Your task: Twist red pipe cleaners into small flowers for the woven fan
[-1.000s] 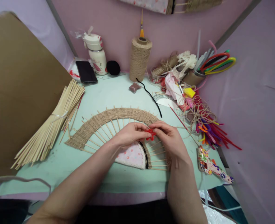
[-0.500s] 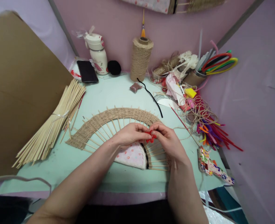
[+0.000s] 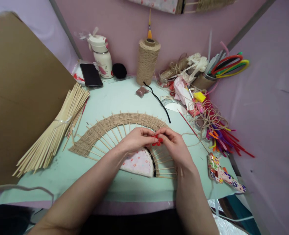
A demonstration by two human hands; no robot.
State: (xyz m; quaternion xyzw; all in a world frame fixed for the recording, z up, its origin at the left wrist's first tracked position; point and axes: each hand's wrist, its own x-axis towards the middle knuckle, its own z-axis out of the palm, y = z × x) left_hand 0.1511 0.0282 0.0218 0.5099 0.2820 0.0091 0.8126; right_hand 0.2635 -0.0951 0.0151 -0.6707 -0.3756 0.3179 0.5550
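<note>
Fingertips of my left hand (image 3: 141, 140) and my right hand (image 3: 175, 145) pinch a small red pipe cleaner (image 3: 157, 140) between them. It is bent into loops, like a little flower; the fingers cover part of it. Both hands are above a woven fan (image 3: 125, 118) of twine and thin sticks lying on the table. At the fan's base is a white fabric half-round (image 3: 139, 164) with pink spots, edged by a black braid (image 3: 154, 162). My right hand and wrist hide part of the fan's right side.
A bundle of sticks (image 3: 48, 130) lies left beside a cardboard sheet (image 3: 22, 88). Behind stand a bottle (image 3: 103, 62) and a twine spool (image 3: 147, 62). A black pipe cleaner (image 3: 159, 101) lies beyond the fan. Rightward are tangled twine (image 3: 208, 114), coloured pipe cleaners and a patterned glue gun (image 3: 220, 174).
The red pipe cleaner has turned slightly in my fingertips and shifted a little left and up. Both hands stay close together over the fan.
</note>
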